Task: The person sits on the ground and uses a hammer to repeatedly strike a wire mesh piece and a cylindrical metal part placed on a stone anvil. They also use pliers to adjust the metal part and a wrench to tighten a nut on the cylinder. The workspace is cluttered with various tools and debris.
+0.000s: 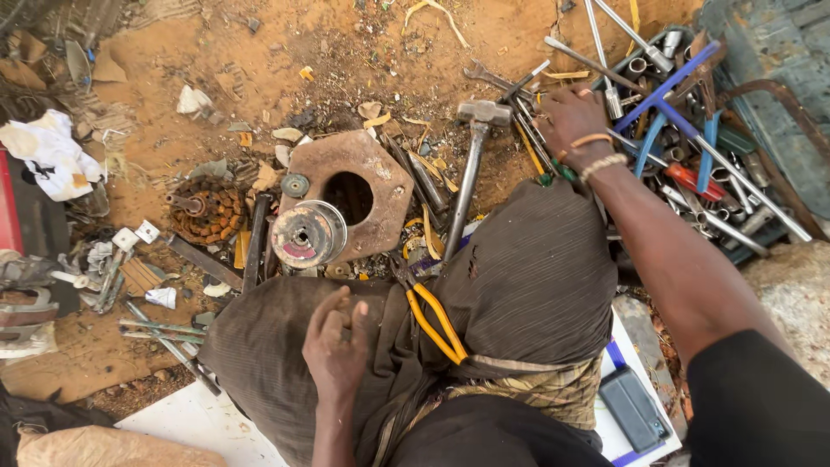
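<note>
A rusted plate (350, 195) lay on the dirt ground (259, 60) beside a hammer (471, 164). The right hand (575, 121) pressed loosely among piled tools (692, 147), grasp unclear; sharp ends might have cut it. Left hand (335, 342) rested unclenched on the knee, empty; yellow-handled pliers (432, 316) on the lap could have slid off.

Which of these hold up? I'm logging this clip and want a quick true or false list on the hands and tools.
1. The right hand reaches into the tool pile. True.
2. The left hand holds the hammer. False: it rests on the lap, and the hammer lies on the ground.
3. Yellow-handled pliers lie on the lap. True.
4. The rusty plate is solid. False: it has a round hole.
5. A dark phone lies at lower right. True.
</note>
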